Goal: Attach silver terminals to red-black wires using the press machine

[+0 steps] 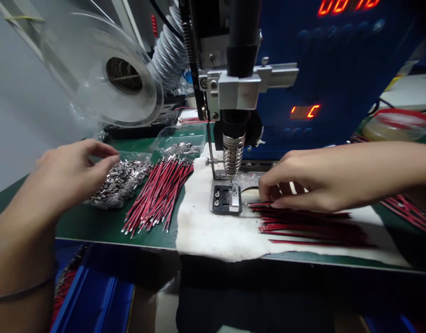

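My left hand [72,171] hovers at the near left of a plastic bag of small metal connectors [124,180]. Its thumb and forefinger come together at the tips; anything between them is too small to make out. On the other side, my right hand [303,182] pinches a red-and-black wire [259,204] at the edge of a loose row of wires [303,226] on white cloth. That wire's end points toward a small black fixture [227,200] with a metal block on it. A soldering head with a spring-wound tip [233,155] stands directly above the fixture.
A bundle of red-and-black wires [157,194] with metal ends lies between bag and cloth [206,240]. Behind stand a clear box of connectors [181,143], a large clear reel [95,69] and a blue machine [324,74]. Blue bins [98,286] sit below the table edge.
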### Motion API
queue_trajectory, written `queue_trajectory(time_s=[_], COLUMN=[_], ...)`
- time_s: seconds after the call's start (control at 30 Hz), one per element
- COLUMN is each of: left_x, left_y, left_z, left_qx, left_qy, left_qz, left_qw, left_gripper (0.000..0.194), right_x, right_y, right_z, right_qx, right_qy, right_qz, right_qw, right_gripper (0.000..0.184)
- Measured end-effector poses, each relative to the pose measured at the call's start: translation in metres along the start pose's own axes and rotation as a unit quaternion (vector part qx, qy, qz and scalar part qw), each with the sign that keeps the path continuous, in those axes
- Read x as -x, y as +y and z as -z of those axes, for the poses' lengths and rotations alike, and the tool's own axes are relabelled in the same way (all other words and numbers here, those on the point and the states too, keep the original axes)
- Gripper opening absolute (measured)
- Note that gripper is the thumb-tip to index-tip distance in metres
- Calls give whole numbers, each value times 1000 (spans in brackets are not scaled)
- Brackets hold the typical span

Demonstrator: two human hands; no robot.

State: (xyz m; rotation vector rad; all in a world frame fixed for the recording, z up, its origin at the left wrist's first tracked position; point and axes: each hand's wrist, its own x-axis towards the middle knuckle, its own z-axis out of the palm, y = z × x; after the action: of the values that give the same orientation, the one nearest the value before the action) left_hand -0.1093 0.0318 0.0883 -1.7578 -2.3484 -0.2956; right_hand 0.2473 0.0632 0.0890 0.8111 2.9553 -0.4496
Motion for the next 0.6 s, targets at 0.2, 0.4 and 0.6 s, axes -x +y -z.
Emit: queue_trajectory(time_s=[0.2,0.4,0.6], left_x=[44,66,76], left_y=[49,82,101], left_z=[-4,-29,-43], left_qx=[326,526,632], left_qy=[38,-47,-133], left_qz=[-29,-61,-16], left_qw=[944,847,763], left_gripper=[27,18,21], right_x=[-10,-12,-11], right_y=[-3,-3,11], right_z=[8,-1,-11], right_qx=[-33,-77,-175], right_qy=[-98,-90,-69], right_qz=[-17,-9,-12], right_qw=[995,993,982], right_gripper=[12,11,17])
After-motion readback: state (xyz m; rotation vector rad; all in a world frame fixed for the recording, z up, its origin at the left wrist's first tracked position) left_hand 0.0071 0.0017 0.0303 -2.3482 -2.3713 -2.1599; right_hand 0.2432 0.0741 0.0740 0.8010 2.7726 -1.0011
